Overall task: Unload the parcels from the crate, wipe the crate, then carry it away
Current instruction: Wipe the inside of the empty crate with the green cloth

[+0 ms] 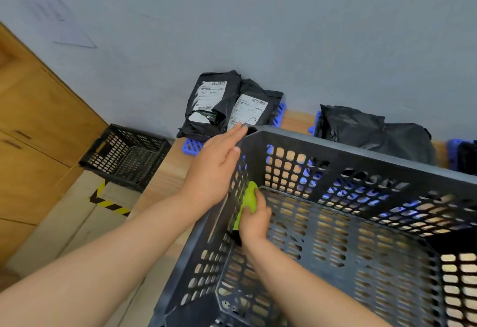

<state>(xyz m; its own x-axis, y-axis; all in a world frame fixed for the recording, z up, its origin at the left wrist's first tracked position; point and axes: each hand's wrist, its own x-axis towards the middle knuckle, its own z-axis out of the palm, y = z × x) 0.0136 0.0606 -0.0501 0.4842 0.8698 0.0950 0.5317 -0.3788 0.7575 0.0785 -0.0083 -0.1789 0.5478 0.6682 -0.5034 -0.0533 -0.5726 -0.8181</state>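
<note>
My left forearm reaches in from the lower left, and my left hand (pixel 214 172) lies flat against the outside of the crate's (pixel 361 151) left wall. Its fingers are straight and pressed together, and the tips reach the rim at the far left corner. My right forearm comes up from the bottom edge and goes down inside the crate. There my right hand (pixel 254 221) is curled round a green cloth (pixel 249 197), bunching it against the inside of that same wall, just across from my left palm.

The crate stands on the wooden tabletop (pixel 165 177) right in front of me, open top up, with wood showing through its holes. Its far wall runs off to the right and its left wall runs back toward me. Both pass out of view, so I cannot tell which is the long side.

Just beyond the crate's far left corner, two black parcels (pixel 214 102) with white labels lean on the grey wall (pixel 258 30), resting on a blue tray (pixel 192 146). Behind the crate's far wall, further right, lie more black bags (pixel 374 130). Left of the crate, off the tabletop's edge, sits a smaller black basket (pixel 124 155), with striped tape (pixel 111 204) on the floor beneath it.
</note>
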